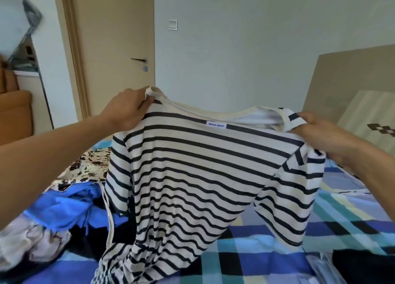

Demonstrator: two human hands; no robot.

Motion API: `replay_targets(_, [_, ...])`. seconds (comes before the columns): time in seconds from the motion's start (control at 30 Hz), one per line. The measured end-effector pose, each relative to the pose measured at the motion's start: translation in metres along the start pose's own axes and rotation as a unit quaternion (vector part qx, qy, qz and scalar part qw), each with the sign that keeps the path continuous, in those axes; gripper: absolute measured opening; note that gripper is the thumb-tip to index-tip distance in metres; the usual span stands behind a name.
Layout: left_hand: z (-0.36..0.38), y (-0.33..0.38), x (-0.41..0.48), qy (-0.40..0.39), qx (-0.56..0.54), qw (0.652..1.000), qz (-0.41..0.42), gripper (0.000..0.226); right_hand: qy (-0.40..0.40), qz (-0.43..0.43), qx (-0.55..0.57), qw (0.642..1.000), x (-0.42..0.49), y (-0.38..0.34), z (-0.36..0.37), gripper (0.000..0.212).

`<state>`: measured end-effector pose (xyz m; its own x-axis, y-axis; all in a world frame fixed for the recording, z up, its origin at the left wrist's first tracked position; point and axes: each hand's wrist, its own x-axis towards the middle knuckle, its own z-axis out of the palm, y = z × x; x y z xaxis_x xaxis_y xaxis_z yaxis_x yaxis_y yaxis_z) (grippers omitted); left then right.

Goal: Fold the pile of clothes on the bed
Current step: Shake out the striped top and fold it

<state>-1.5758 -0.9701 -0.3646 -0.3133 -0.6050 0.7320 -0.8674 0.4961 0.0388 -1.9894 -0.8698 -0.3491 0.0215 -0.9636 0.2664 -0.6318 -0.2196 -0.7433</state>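
Observation:
A white shirt with dark navy stripes [192,177] hangs in the air over the bed, its neckline and a small white label facing me. My left hand [128,108] pinches its left shoulder. My right hand [316,132] grips its right shoulder. The hem trails down onto the bed near the bottom edge. The pile of unfolded clothes [64,209] lies to the left, with a bright blue garment, a floral black-and-cream one and a dark one. The shirt hides part of the pile.
The bed has a blue, teal and black checked sheet [331,219]. A dark garment [363,264] lies at the bottom right. A wooden headboard [352,80] stands at the right, a closed door [119,48] behind, an orange chair [15,112] at the left.

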Motion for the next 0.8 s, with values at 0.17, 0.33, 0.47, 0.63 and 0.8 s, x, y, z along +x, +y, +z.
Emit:
replay_targets(0.17, [-0.050, -0.006, 0.012, 0.025, 0.107, 0.994, -0.004, 0.039, 0.031, -0.027, -0.024, 0.999, 0.008, -0.044, -0.018, 0.020])
replay_targets(0.33, [-0.131, 0.006, 0.070, 0.062, 0.173, 0.983, 0.005, 0.051, 0.141, -0.094, -0.031, 0.985, 0.039, -0.105, -0.064, 0.047])
replay_targets(0.47, [-0.204, 0.033, 0.119, 0.123, 0.210, 0.970, 0.009, 0.044, 0.231, -0.159, -0.032, 0.959, 0.058, -0.154, -0.110, 0.055])
replay_targets(0.63, [-0.286, 0.059, 0.155, 0.196, 0.226, 0.954, 0.012, 0.037, 0.366, -0.227, -0.022, 0.902, 0.052, -0.212, -0.176, 0.036])
replay_targets(0.8, [-0.344, 0.081, 0.169, 0.257, 0.236, 0.937, 0.019, 0.037, 0.469, -0.269, -0.023, 0.841, 0.037, -0.250, -0.239, 0.030])
